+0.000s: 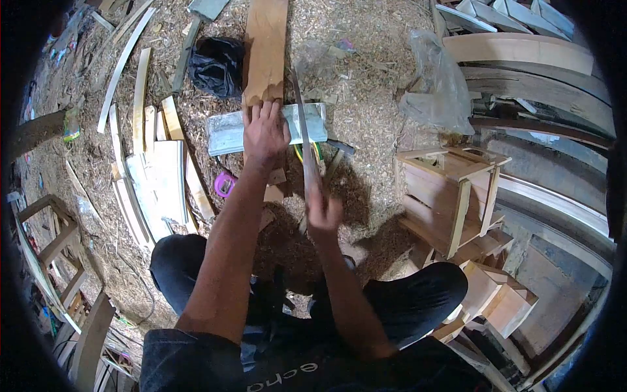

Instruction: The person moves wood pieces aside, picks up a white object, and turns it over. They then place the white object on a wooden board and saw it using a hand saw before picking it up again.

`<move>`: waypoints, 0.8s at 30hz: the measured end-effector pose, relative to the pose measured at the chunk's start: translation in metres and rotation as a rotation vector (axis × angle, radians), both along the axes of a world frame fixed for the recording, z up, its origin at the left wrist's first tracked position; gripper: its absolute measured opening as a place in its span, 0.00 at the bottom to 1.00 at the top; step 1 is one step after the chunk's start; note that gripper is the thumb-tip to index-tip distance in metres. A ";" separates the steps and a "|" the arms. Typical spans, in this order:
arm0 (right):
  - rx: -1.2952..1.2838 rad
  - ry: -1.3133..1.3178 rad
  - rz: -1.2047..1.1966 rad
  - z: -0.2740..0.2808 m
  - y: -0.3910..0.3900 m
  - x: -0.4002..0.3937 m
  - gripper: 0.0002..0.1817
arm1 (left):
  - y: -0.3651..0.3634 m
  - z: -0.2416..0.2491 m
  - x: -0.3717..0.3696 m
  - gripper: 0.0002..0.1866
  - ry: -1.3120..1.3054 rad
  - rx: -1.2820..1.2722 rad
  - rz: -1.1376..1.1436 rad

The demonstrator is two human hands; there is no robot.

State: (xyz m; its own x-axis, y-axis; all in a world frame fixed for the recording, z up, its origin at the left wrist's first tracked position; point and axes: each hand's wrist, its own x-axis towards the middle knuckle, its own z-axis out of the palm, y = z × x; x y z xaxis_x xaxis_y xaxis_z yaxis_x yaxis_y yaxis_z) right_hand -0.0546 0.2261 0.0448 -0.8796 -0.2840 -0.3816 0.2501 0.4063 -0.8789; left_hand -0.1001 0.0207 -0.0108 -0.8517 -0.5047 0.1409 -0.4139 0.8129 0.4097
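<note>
Press down firmly w/ L hand (266, 134), laid open w/ fingers a bit apart, on the board (266, 46) lying over the pale block (225, 134) & running far, w/ thumb tucked well L of the saw (304, 130). Guide that saw, gripped in closed R hand (324, 212) just R of the board, in straight, full, light strokes, prob. best for a clean edge. Check blade-to-wood contact too; can't tell from here.

On the sawdust-strewn ground (372, 85), 1 crumpled black bag (215, 68); below it in view, 1 round pink object (225, 184). To their left, loose pale wooden strips (141, 98). At right, clear plastic sheeting (436, 91) near 1 open-framed wooden box (428, 183).
</note>
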 end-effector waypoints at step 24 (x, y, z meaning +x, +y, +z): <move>0.112 0.085 0.025 -0.003 -0.008 0.003 0.23 | 0.002 0.004 -0.004 0.25 -0.062 0.060 -0.004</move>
State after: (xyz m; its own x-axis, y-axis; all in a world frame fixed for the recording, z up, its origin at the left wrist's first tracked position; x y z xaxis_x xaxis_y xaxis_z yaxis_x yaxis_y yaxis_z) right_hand -0.0519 0.2182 0.0421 -0.9032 -0.2660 -0.3369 0.1655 0.5084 -0.8451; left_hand -0.1038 0.0230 -0.0071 -0.8600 -0.5070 0.0574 -0.4366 0.7894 0.4314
